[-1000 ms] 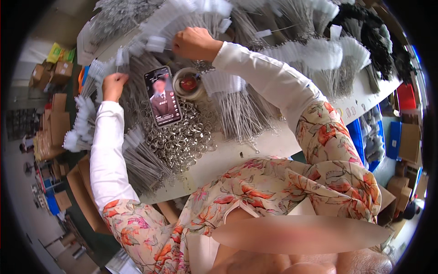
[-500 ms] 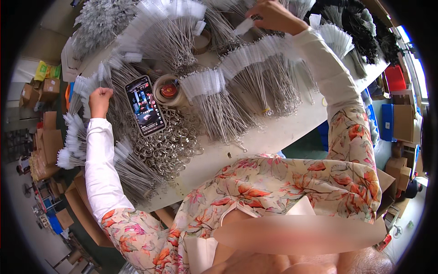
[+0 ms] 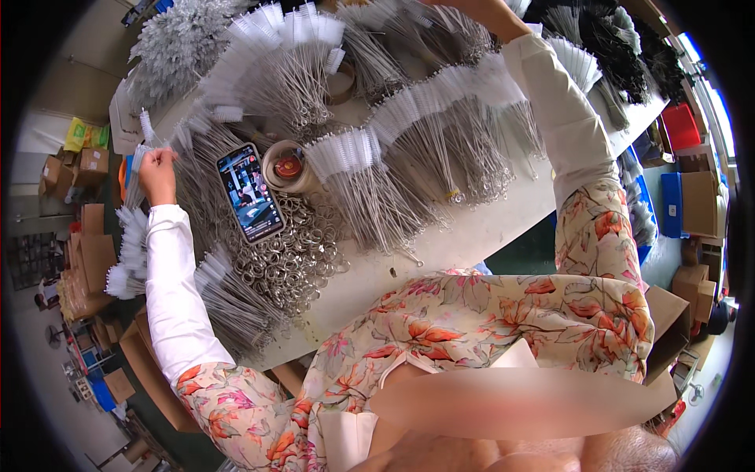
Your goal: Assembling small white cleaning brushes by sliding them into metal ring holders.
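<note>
Sorting wire brushes across a crowded bench

Nearest us, on the pale table [image 3: 472,236], lies a heap of metal rings [image 3: 295,259] with a phone [image 3: 250,193] propped on it and a tape roll [image 3: 287,169] just beside. Our left hand [image 3: 157,175] is closed in a pinch on a small bunch of white-tipped brushes [image 3: 145,130] at the table's left edge, so we would do well to keep those stems parallel and the tips level while the grip stays firm. Farther off, our right hand [image 3: 472,6] stretches over the fanned brush bundles [image 3: 440,118] to the far side; it is cut off at the top edge, so we cannot tell whether its fingers are open or what they hold, perhaps another brush.
</note>
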Motion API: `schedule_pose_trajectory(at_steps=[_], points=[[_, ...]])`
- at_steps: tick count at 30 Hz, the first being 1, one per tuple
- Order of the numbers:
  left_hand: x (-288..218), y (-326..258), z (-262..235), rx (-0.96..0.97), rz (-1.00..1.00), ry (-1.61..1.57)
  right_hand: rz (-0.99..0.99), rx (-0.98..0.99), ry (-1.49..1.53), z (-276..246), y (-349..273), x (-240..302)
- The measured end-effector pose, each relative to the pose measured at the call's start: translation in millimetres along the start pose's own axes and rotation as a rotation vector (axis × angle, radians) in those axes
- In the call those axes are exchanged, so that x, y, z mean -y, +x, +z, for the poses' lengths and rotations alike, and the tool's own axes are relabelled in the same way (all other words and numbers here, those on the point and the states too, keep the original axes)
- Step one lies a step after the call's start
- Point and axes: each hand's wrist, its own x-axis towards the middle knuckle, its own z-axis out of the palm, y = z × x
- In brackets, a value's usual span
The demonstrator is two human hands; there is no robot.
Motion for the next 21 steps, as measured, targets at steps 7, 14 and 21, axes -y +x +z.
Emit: schedule_pose_trajectory(at_steps=[7, 14, 21], points=[[-54.8, 13.0, -24.2, -0.198, -0.018, -0.458, 0.013, 0.027, 1.136, -14.2, 27.4, 29.7], [-145.4, -58.2, -58.9, 0.07, -0.184, -0.775, 0.097, 0.416, 1.589, 22.9, 2.4, 83.8], [-229.4, -120.3, -48.8, 0.246, -0.004, -0.936, 0.061, 0.685, 1.814, 50.5, -30.2, 128.6]])
